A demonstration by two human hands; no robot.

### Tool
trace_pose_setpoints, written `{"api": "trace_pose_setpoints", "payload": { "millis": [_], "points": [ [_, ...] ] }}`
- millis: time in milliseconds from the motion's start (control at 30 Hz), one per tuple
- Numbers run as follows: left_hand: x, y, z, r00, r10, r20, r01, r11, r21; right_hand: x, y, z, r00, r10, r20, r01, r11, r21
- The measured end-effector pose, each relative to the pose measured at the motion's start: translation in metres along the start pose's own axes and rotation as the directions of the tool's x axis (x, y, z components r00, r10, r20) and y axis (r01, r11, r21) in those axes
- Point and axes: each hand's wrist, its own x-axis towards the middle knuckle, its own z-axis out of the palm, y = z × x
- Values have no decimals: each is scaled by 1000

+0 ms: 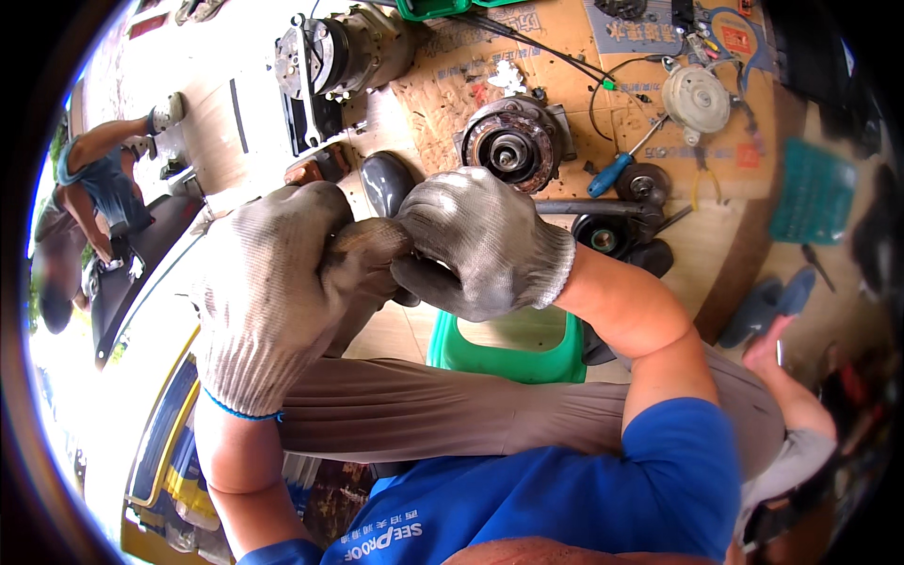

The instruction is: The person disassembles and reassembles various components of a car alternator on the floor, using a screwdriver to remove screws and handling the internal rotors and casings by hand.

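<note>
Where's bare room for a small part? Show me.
Cardboard: the stained but unoccupied patch between the cylindrical metal unit and the rusty round part. Floor: the pale patch between the dark strip and that unit. Crowded: right of the rusty round part (blue screwdriver, dark wheel) and between left hand and right hand.
</note>
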Motion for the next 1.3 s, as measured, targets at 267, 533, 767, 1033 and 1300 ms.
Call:
{"api": "trace_pose_setpoints", "payload": {
  "millis": [267, 533, 767, 1033, 1300],
  "points": [
    [-8, 11, -14, 997, -10, -71, 7, 999, -41, 6, -10, -13, 993, 72, 92, -75, 997, 26],
    [-12, 13, -18, 989, 34, -144, -30, 999, 29, 0, -28, -2, 986, -166, 6, 166, 986, -15],
    [-25, 1, -20, 962, 80, -260, -49, 991, 122, 8, -20, -85, 970, 103, -218, 72, 739, 669],
    [-59, 5, -30, 820, 325, -471, -245, 943, 224, 10, -44, -78, 933, 263, -246, -55, 780, 624],
    [-49, 7, -40, 749, 429, -505, -342, 903, 260, 3, -40, -32, 913, 342, -221, -239, 889, 390]
  ]
}}
